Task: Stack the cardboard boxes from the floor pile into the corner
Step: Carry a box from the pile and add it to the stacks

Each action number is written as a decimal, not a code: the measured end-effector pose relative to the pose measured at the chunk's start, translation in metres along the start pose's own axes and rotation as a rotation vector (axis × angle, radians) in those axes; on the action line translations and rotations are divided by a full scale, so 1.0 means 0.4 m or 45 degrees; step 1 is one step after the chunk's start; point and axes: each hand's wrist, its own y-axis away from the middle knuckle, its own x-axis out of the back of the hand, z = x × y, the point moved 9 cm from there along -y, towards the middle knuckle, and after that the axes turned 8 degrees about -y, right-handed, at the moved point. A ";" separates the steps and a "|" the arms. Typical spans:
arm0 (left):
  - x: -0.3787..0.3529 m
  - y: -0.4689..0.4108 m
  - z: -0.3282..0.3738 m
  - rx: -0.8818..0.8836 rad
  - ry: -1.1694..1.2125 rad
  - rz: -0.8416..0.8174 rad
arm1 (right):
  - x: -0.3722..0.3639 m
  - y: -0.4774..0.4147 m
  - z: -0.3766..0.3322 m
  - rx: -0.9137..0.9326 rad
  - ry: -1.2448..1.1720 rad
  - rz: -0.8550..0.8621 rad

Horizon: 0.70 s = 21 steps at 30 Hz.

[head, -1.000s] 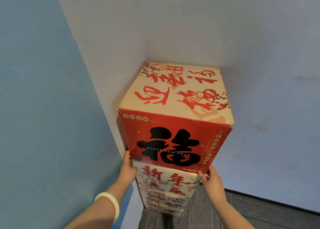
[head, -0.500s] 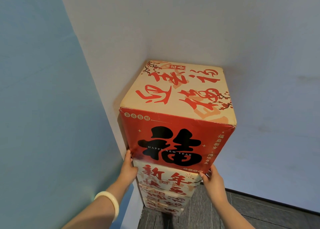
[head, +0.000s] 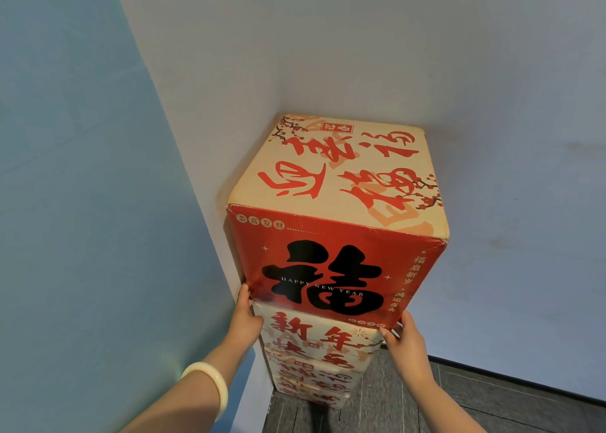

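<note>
The top box (head: 334,268) sat on the stack of boxes (head: 318,340) in the corner (head: 278,72). The left grip (head: 244,321) clasped its lower left corner, fingers hidden behind the side. The right grip (head: 406,344) clasped the lower right corner. The number of boxes lower down was hard to make out.

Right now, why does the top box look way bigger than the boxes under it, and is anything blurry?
Head view: the wide lens sits close above the top box, so it swells while the lower boxes shrink toward the floor; the wall edge leans; the top box's print is sharp; the lower ones look dimmer and softer; no glare.
</note>
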 end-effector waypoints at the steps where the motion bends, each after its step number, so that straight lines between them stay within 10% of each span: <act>1: 0.001 -0.002 -0.002 0.006 0.002 0.005 | -0.001 0.001 0.001 -0.002 -0.005 0.000; 21: 0.010 0.011 0.006 0.011 -0.164 0.036 | -0.006 0.008 0.007 -0.064 -0.035 -0.044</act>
